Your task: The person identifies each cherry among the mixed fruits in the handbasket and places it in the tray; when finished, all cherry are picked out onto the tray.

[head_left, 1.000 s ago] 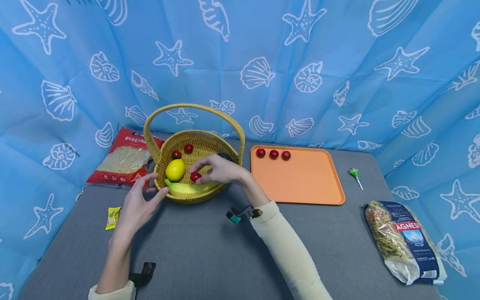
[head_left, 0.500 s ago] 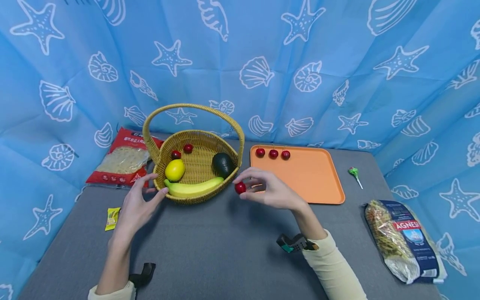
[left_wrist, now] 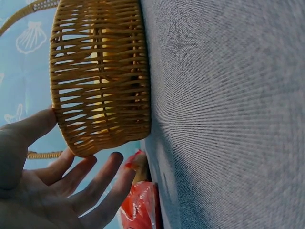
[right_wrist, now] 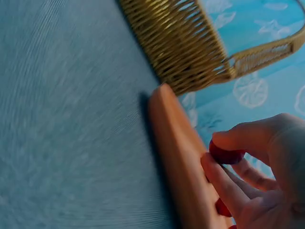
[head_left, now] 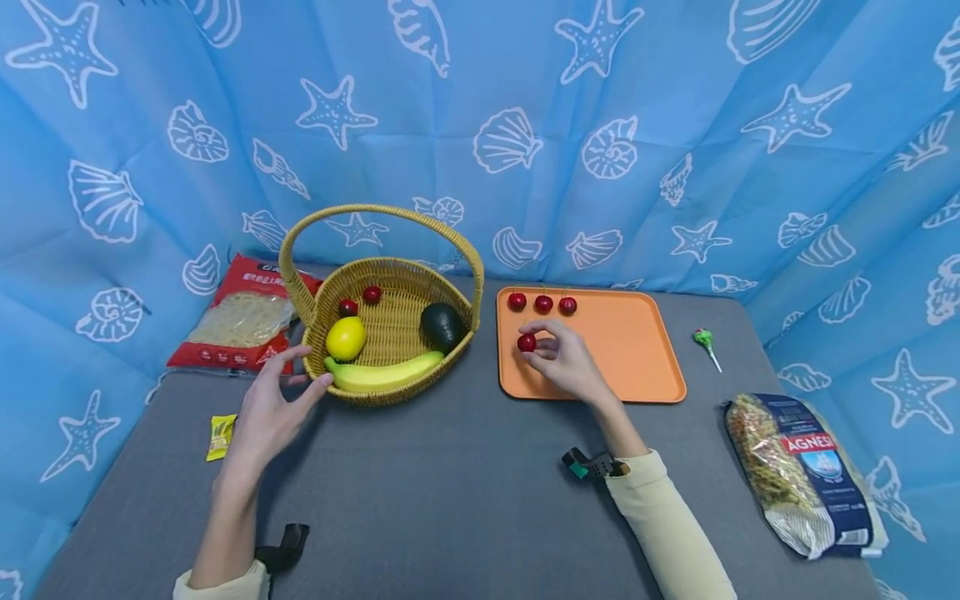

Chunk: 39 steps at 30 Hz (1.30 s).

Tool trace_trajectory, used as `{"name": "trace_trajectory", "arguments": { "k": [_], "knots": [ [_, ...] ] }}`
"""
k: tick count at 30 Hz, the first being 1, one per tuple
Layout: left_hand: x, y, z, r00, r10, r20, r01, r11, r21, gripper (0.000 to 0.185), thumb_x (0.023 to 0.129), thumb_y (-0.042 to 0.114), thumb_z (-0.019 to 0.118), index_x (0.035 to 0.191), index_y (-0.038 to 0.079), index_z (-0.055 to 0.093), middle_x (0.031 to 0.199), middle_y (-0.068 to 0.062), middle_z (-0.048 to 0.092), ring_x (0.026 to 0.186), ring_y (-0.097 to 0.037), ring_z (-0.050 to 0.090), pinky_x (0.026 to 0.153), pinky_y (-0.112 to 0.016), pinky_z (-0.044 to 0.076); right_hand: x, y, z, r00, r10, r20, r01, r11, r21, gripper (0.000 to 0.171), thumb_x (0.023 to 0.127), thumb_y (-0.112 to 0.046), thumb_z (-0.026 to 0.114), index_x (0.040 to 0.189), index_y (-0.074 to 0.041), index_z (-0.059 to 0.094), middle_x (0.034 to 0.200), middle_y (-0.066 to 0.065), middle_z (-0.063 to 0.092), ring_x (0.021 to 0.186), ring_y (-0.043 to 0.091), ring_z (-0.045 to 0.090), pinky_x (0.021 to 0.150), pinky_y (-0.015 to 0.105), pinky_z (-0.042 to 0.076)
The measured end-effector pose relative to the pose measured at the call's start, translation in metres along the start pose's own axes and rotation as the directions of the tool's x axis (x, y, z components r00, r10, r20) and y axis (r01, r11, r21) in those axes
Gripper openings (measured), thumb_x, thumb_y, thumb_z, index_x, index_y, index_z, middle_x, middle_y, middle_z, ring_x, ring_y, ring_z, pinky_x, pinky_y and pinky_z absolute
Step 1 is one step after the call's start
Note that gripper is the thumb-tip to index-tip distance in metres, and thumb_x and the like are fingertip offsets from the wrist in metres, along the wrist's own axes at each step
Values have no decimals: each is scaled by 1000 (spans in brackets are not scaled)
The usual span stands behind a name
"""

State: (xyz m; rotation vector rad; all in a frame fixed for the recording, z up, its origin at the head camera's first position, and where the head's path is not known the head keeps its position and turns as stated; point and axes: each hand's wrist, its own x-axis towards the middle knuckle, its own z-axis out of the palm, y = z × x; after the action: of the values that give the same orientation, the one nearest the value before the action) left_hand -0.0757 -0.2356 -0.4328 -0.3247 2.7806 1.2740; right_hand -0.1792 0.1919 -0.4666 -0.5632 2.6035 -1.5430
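Observation:
My right hand pinches a red cherry between thumb and fingertips, over the left part of the orange tray. Three more cherries sit in a row along the tray's back edge. My left hand holds the left end of a wicker basket at its rim, thumb on the near side and index finger round the end. Its other fingers extend free of the basket. Inside lie a banana, a lemon, an avocado and two cherries.
A red pasta bag lies behind the basket's left side, and a small yellow packet left of my left arm. Right of the tray are a green lollipop and a blue AGNESI pasta bag. A blue shell-print curtain hangs behind.
My right hand has lifted a cherry out of the basket and carried it right, over the tray. The avocado and the whole banana have come into sight. My left hand has stayed at the basket.

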Motion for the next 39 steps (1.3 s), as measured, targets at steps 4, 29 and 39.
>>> {"name": "trace_trajectory", "arguments": {
  "k": [4, 29, 39],
  "knots": [
    [1, -1, 0, 1000, -4, 3, 4, 1000, -2, 76, 106, 50, 68, 165, 14, 39, 174, -26, 34, 143, -50, 55, 111, -69, 53, 8, 11, 5, 1000, 18, 8, -18, 999, -52, 37, 97, -1, 79, 132, 0, 71, 129, 21, 76, 116, 37, 78, 102, 49, 63],
    [-1, -2, -1, 1000, -1, 6, 1, 1000, -2, 77, 105, 53, 67, 165, 14, 38, 175, -27, 33, 143, -50, 55, 110, -69, 52, 1, -9, 1, 1000, -11, -20, 11, 1000, -9, 37, 97, -10, 82, 131, -2, 70, 127, 22, 76, 111, 36, 76, 98, 41, 66],
    [-1, -3, -1, 1000, 1, 7, -1, 1000, -7, 77, 105, 54, 66, 166, 15, 38, 175, -26, 33, 144, -50, 55, 108, -67, 56, 10, -82, 31, 966, -248, 78, 234, 960, 152, 29, 95, 0, 80, 122, 2, 71, 113, 23, 75, 96, 12, 73, 88, 31, 66]
  ]
}}
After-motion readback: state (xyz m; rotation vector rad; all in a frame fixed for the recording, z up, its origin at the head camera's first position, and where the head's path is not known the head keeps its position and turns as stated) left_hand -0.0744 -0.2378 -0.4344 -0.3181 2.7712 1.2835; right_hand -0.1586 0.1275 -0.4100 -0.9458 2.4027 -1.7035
